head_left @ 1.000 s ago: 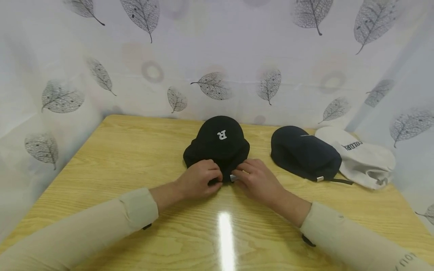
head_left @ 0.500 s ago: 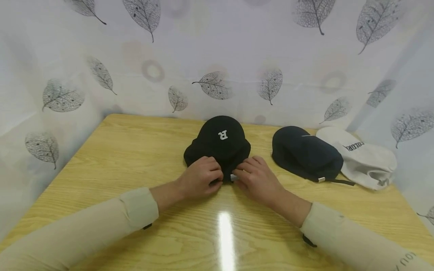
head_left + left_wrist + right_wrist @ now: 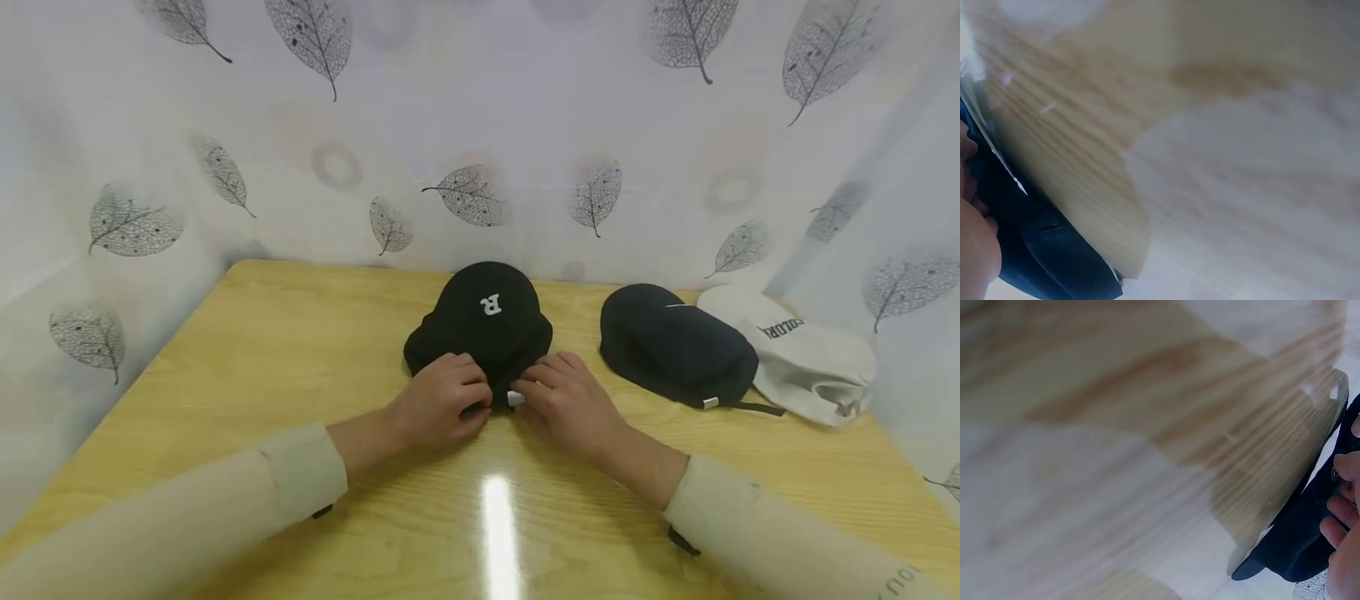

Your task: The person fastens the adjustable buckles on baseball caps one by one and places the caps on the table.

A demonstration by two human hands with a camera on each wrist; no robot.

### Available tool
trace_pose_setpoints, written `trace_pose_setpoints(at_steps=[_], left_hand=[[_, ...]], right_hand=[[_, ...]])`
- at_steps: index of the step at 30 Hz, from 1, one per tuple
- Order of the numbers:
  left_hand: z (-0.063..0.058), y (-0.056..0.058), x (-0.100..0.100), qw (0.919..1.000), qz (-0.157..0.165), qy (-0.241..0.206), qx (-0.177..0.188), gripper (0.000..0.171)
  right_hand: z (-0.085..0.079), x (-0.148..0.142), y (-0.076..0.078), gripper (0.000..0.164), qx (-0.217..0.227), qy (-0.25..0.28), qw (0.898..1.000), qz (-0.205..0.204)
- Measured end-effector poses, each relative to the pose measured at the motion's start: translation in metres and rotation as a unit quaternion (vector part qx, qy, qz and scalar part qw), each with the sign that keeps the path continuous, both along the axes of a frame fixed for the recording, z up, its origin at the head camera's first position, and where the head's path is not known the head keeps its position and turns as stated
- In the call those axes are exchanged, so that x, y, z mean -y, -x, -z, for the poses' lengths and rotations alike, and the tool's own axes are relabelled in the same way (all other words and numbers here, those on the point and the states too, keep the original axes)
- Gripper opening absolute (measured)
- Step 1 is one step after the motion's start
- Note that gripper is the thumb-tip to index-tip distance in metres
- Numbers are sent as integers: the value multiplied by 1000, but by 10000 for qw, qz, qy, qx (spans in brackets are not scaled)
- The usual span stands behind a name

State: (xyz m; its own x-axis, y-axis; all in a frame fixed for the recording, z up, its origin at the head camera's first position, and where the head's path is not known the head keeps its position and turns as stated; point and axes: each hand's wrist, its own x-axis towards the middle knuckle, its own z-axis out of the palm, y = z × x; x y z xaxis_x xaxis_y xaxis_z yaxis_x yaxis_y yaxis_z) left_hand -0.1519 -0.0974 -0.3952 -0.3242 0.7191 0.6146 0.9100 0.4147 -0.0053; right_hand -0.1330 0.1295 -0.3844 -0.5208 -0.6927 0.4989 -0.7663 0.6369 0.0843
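Observation:
A black baseball cap (image 3: 472, 329) with a white letter R sits on the table in the middle of the head view. My left hand (image 3: 446, 402) pinches the near edge of the cap with curled fingers. On the other side of the same edge, my right hand (image 3: 570, 408) pinches the cap beside a small silvery buckle (image 3: 516, 399). Both hands hide part of the strap there. In the left wrist view the cap (image 3: 1060, 250) shows along the lower left, and in the right wrist view my right fingers (image 3: 1344, 509) curl against its dark fabric.
A navy cap (image 3: 667, 350) with a loose strap (image 3: 757, 408) lies to the right, overlapping a white cap (image 3: 817, 362) with dark lettering. The wooden table (image 3: 300, 333) ends at a white leaf-patterned curtain (image 3: 525, 108) behind and at both sides.
Both hands stay at the cap's near edge with almost the same grip. The head view has tipped slightly, so everything appears a little lower.

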Motion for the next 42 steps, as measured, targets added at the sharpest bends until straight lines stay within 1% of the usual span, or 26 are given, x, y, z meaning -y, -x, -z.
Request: trace_pose_setpoints(at_steps=[7, 13, 18, 21, 27, 31, 33, 36, 39, 42], left_hand=[[-3, 4, 0, 10000, 52, -48, -6, 10], [1, 3, 0, 9998, 200, 45, -48, 9], [3, 1, -1, 9995, 277, -152, 38, 9], [4, 0, 0, 9990, 333, -247, 142, 10], [2, 0, -1, 9984, 415, -249, 294, 10], [1, 0, -2, 9984, 480, -166, 265, 11], [1, -2, -2, 9989, 415, -100, 196, 11], [2, -4, -1, 9997, 227, 28, 106, 11], [2, -4, -1, 9998, 10, 151, 135, 11], [2, -1, -1, 9995, -48, 243, 194, 11]], right_hand=[[-2, 1, 5, 19, -94, 79, 9999, -15], [1, 2, 4, 19, -184, 101, 9997, -141], [3, 3, 1, 18, -172, -31, 9998, -2], [4, 3, -1, 18, -89, -107, 9999, 86], [4, 2, 0, 19, 27, -218, 9995, 204], [3, 3, -2, 17, -65, -359, 9992, 168], [3, 4, -4, 18, -66, -446, 9988, 175], [4, 5, -6, 19, 15, -558, 9981, 246], [4, 6, -5, 20, 73, -627, 9973, 376], [3, 7, -2, 21, 122, -591, 9976, 351]])
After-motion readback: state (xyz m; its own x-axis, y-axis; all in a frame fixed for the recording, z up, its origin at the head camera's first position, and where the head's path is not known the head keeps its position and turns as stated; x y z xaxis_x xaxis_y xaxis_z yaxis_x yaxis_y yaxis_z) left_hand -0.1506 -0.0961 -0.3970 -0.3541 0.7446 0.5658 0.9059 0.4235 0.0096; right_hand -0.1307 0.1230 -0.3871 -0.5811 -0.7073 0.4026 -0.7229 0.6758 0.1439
